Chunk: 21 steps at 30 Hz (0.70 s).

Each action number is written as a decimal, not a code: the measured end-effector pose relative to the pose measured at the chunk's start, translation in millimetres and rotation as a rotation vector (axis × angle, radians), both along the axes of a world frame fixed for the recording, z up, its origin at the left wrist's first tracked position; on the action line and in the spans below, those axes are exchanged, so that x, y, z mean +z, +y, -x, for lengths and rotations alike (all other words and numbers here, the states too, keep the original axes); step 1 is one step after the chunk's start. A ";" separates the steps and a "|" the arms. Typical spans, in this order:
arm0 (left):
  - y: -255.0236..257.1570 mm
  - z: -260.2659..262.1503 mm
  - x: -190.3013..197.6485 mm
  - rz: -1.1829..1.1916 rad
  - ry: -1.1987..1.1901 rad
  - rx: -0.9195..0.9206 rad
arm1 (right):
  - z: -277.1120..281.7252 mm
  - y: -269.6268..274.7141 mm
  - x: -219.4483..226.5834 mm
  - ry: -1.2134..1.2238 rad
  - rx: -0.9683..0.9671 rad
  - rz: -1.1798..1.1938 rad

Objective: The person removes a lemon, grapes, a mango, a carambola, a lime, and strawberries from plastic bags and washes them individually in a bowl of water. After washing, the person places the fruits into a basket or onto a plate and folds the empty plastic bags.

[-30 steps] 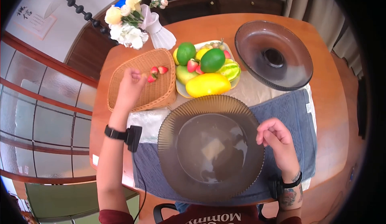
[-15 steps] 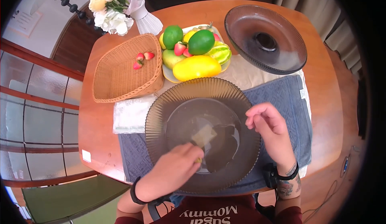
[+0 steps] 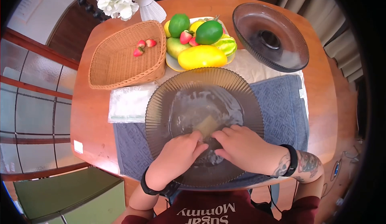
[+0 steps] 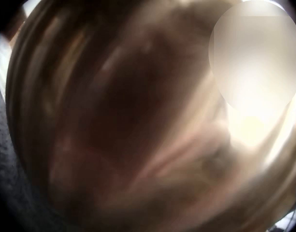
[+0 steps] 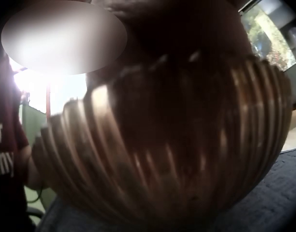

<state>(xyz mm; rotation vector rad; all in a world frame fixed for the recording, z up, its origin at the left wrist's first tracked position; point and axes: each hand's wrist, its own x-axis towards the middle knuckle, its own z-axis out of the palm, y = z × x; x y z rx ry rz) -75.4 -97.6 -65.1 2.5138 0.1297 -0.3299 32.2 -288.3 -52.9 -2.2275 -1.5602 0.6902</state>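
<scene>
In the head view both hands reach into a smoky ribbed glass bowl (image 3: 161, 103) of rippling water. My left hand (image 3: 177, 155) dips its fingertips near the middle, thumb pointing right; what it holds there is hidden and I cannot tell. Facing it, my right hand (image 3: 245, 147) has its fingers and thumb spread apart over the water. A pale flat patch (image 3: 207, 125) shows at the bowl's bottom just beyond the fingertips. Behind the bowl to the left, a wicker basket (image 3: 112, 69) contains several strawberries (image 3: 138, 52). Both wrist views are blurred, with the ribbed bowl wall (image 5: 186, 179) filling the right one.
A plate of fruit stands behind the bowl, with a yellow melon (image 3: 203, 57) in front. A second dark glass dish (image 3: 295, 51) sits at back right. Under the bowl lies a blue towel (image 3: 281, 107); a clear plastic packet (image 3: 132, 103) is at left. A vase (image 3: 150, 9) stands behind the basket.
My left hand went from the basket to the bowl with a small yellow-green thing, now out of sight. My right hand moved left from the rim into the bowl. The water now ripples.
</scene>
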 end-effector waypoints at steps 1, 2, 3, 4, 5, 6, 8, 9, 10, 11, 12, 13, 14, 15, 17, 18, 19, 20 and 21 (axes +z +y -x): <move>1.7 -2.3 2.8 0.155 0.039 0.000 | 5.3 5.5 -3.9 -0.047 0.005 0.026; 2.9 -3.4 4.3 0.310 0.079 -0.001 | 9.5 11.0 -6.6 -0.093 0.010 0.052; 2.9 -1.3 1.5 0.314 0.085 -0.003 | 15.0 16.1 -8.7 -0.088 0.008 0.056; 3.5 -0.2 -2.0 0.345 0.074 0.024 | 19.0 21.5 -10.0 -0.059 -0.035 0.011; 4.4 0.2 -4.1 0.376 0.063 0.048 | 21.7 24.7 -12.0 -0.030 -0.081 -0.034; 5.3 0.2 -4.0 0.378 0.069 0.041 | 21.0 26.7 -15.6 -0.026 -0.088 -0.032; 6.5 -2.4 -2.5 0.413 0.114 0.129 | 13.7 30.5 -22.1 -0.008 -0.046 0.030; 5.6 -3.1 -2.5 0.417 0.119 0.126 | 11.8 30.0 -23.7 -0.004 -0.050 0.035; 5.0 -3.7 -2.5 0.393 0.103 0.133 | 10.0 29.3 -25.1 0.055 -0.045 0.044; 4.5 -3.8 -2.0 0.367 0.088 0.140 | 8.9 28.6 -26.7 0.115 -0.041 0.051; 4.0 -3.5 -0.4 0.368 0.094 0.137 | 8.1 28.0 -28.6 0.120 -0.045 0.052; 3.5 -3.7 1.7 0.348 0.104 0.135 | 7.0 27.2 -30.4 0.135 -0.047 0.044; 2.9 -4.1 2.9 0.329 0.115 0.131 | 6.2 26.4 -31.9 0.150 -0.050 0.037; 2.7 -4.7 3.2 0.331 0.121 0.126 | 5.4 26.0 -32.2 0.155 -0.057 0.040; 2.5 -6.2 3.1 0.360 0.069 0.159 | 3.1 26.5 -28.3 0.151 -0.074 -0.050; 2.2 -6.6 3.3 0.364 0.074 0.158 | 2.3 27.1 -25.2 0.156 -0.076 -0.046; 2.1 -6.7 3.5 0.367 0.048 0.144 | 1.8 28.8 -20.0 0.167 -0.118 0.027; 2.8 -6.9 2.8 0.370 0.021 0.131 | 1.9 30.4 -16.9 0.177 -0.159 0.099; 4.4 -7.0 0.7 0.372 0.028 0.135 | 2.8 31.6 -16.6 0.184 -0.157 0.102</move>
